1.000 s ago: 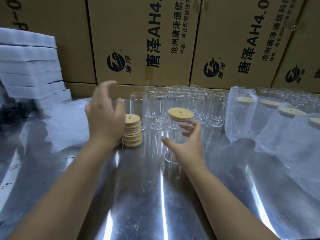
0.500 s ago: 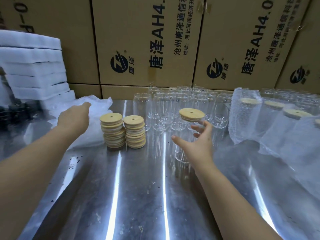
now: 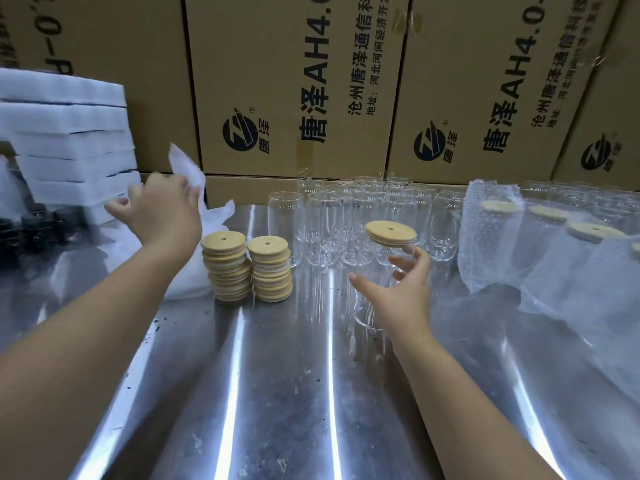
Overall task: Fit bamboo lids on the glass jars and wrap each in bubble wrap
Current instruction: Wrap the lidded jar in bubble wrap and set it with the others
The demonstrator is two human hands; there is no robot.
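Steel surface [image 3: 277, 393], cartons [image 3: 294, 81] behind: the right hand [image 3: 398, 296] curls round the lidded jar [image 3: 372, 270], and the left hand [image 3: 166, 213] pinches a bubble-wrap sheet [image 3: 188, 169] (one corner raised). Probably best to lay the sheet flat beside the jar, keeping the glass upright.

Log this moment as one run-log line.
phase: wrap fetch | left hand: grips bubble wrap sheet, raised | right hand: holds jar upright | bamboo lid: on jar | jar wrap: not yet done
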